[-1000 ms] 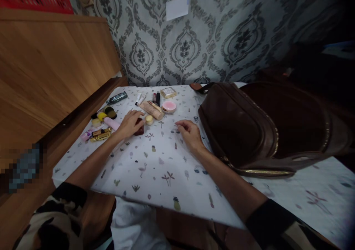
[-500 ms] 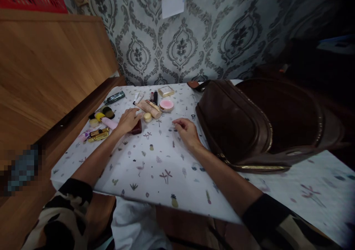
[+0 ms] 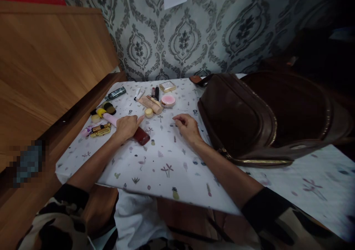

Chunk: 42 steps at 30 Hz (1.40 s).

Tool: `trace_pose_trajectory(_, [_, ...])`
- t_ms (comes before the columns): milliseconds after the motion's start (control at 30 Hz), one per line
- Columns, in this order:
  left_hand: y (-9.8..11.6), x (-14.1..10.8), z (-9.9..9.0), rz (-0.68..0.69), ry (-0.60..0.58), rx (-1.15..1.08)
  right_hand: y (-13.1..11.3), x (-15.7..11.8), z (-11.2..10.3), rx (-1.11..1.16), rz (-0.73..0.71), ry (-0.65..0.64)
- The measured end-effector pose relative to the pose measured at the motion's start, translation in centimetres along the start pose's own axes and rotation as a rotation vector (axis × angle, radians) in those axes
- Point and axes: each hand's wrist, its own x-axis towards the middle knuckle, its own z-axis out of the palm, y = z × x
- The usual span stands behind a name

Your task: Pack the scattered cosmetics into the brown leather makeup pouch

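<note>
My left hand [image 3: 127, 127] is closed round a dark red item [image 3: 142, 136], whose end sticks out to the right. Behind that hand lies a pink tube [image 3: 110, 119] with a yellow part. My right hand [image 3: 188, 128] hovers over or rests on the cloth with curled fingers and nothing visible in them. Between and beyond the hands are a small cream jar [image 3: 149, 112], a beige tube [image 3: 151, 104], a pink compact [image 3: 168, 101] and a gold case [image 3: 167, 86].
A large brown leather bag [image 3: 235, 117] fills the right side of the patterned tablecloth [image 3: 155, 176]. Gold tubes [image 3: 100, 132] and a dark green bottle [image 3: 115, 93] lie at the left, near a wooden panel [image 3: 55, 61]. The patterned wall stands behind.
The dark red item has moved a little right and toward me with my left hand, and more of it shows. My right hand has barely changed. The camera view has shifted slightly.
</note>
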Motion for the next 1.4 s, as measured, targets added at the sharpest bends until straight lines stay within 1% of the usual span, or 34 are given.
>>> trace_pose_trajectory(67, [-0.4, 0.0, 0.2, 0.0, 0.005, 0.002, -0.2, -0.1, 0.0, -0.008, -0.006, -0.01])
trace_pose_trajectory(200, [-1.3, -0.1, 0.5, 0.047, 0.061, 0.003, -0.5, -0.2, -0.1, -0.021, -0.031, -0.021])
trace_pose_trajectory(267, [-1.4, -0.5, 0.5, 0.068, 0.085, 0.01, -0.6, -0.3, -0.1, -0.03, -0.038, -0.023])
trace_pose_trajectory(333, [-0.9, -1.1, 0.5, 0.115, 0.115, 0.014, -0.7, -0.4, -0.1, -0.038, -0.037, -0.022])
trace_pose_trajectory(433, [0.3, -2.6, 0.5, 0.27, 0.178, -0.059, -0.8, -0.4, -0.2, -0.045, -0.037, -0.022])
trace_pose_trajectory(500, [0.9, -3.6, 0.7, 0.397, 0.186, -0.166, -0.8, -0.4, -0.2, -0.05, -0.05, -0.03])
trace_pose_trajectory(567, [1.2, -4.5, 0.8, 0.532, 0.16, -0.28, -0.7, -0.5, -0.2, -0.056, -0.062, -0.04])
trace_pose_trajectory(667, [0.9, -5.4, 1.0, 0.718, 0.086, -0.406, -0.8, -0.6, -0.1, -0.066, -0.074, -0.046])
trace_pose_trajectory(733, [0.5, -5.6, 1.0, 0.79, 0.051, -0.451, -0.9, -0.7, -0.1, -0.073, -0.09, -0.053])
trace_pose_trajectory(767, [0.3, -5.7, 1.1, 0.802, 0.045, -0.46, -1.0, -0.7, -0.1, -0.076, -0.097, -0.057])
trace_pose_trajectory(867, [0.5, -5.6, 1.2, 0.78, 0.055, -0.422, -1.2, -0.8, -0.1, -0.083, -0.093, -0.066])
trace_pose_trajectory(933, [1.1, -5.3, 1.3, 0.758, 0.077, -0.375, -1.4, -0.8, -0.2, -0.087, -0.081, -0.07])
trace_pose_trajectory(1000, [2.2, -4.5, 1.2, 0.716, 0.115, -0.351, -1.6, -0.9, -0.2, -0.081, -0.08, -0.076])
trace_pose_trajectory(1067, [3.5, -3.4, 0.9, 0.634, 0.152, -0.35, -1.8, -0.9, -0.3, -0.062, -0.084, -0.088])
trace_pose_trajectory(1167, [5.5, -1.4, 0.4, 0.498, 0.178, -0.342, -2.3, -1.0, -0.4, -0.021, -0.105, -0.159])
trace_pose_trajectory(1233, [6.5, -0.4, 0.4, 0.452, 0.189, -0.345, -2.6, -1.1, -0.6, 0.013, -0.134, -0.201])
trace_pose_trajectory(1300, [7.0, 0.1, 0.6, 0.433, 0.206, -0.397, -2.8, -1.1, -0.6, 0.071, -0.146, -0.231])
trace_pose_trajectory(1400, [6.8, 0.2, 1.3, 0.453, 0.249, -0.571, -2.9, -1.2, -0.5, 0.187, -0.126, -0.311])
